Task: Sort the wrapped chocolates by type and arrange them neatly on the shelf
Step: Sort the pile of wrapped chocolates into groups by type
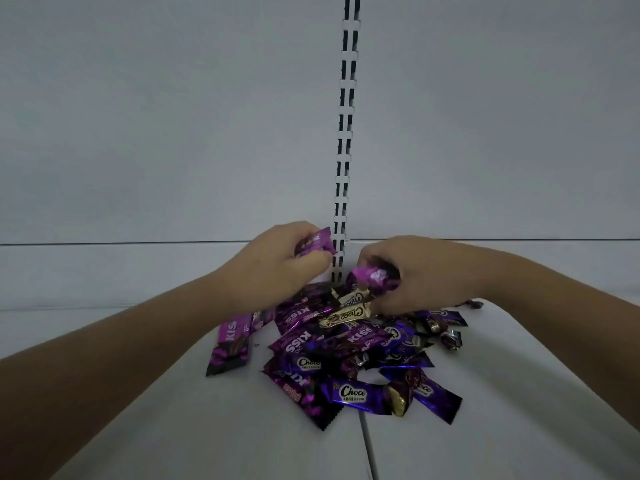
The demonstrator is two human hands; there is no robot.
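Observation:
A heap of wrapped chocolates (346, 344) lies on the white shelf (138, 427): purple "KISS" bars, blue "Choco" bars, gold "Choco" bars (346, 315) and small twisted sweets. My left hand (277, 261) is raised over the heap's back left and pinches a purple wrapped chocolate (317, 242). At the heap's back, my right hand (419, 271) grips another crumpled purple wrapper (372, 277). One purple KISS bar (230, 344) lies apart on the left. A blue Choco bar (356, 394) sits at the front.
The shelf's white back panel rises behind, with a slotted upright strip (344, 150) running down its middle. A seam (367, 445) splits the shelf boards below the heap. One small dark sweet (472, 304) lies beside my right wrist.

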